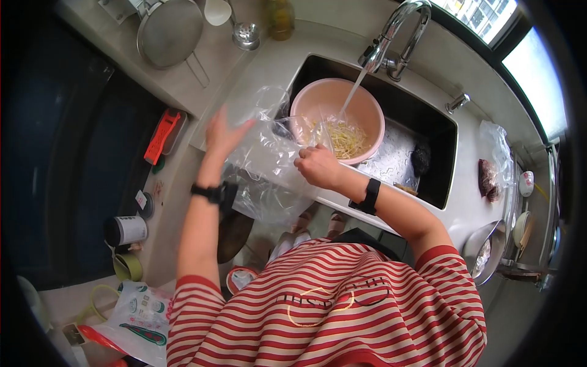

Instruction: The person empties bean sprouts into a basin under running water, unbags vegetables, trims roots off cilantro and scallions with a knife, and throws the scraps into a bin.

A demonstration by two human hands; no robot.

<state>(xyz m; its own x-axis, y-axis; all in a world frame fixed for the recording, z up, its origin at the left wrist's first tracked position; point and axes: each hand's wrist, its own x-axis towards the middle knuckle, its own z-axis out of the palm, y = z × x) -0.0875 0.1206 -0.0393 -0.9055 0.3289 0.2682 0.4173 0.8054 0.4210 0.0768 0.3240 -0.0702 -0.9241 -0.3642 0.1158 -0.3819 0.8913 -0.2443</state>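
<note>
My right hand is closed on a clear plastic bag at the front edge of the sink. To the left of the bag is my left hand, slightly blurred, its thumb and fingers apart. The bag hangs loose and crumpled between my arms, over the counter edge. Just beyond my right hand, a pink basin stands in the sink with bean sprouts in it. Water runs into it from the tap.
The dark sink holds a black scrubber on its right. A metal bowl and a bag with dark red contents lie farther right. On the left are a strainer, a skimmer and an orange-lidded container.
</note>
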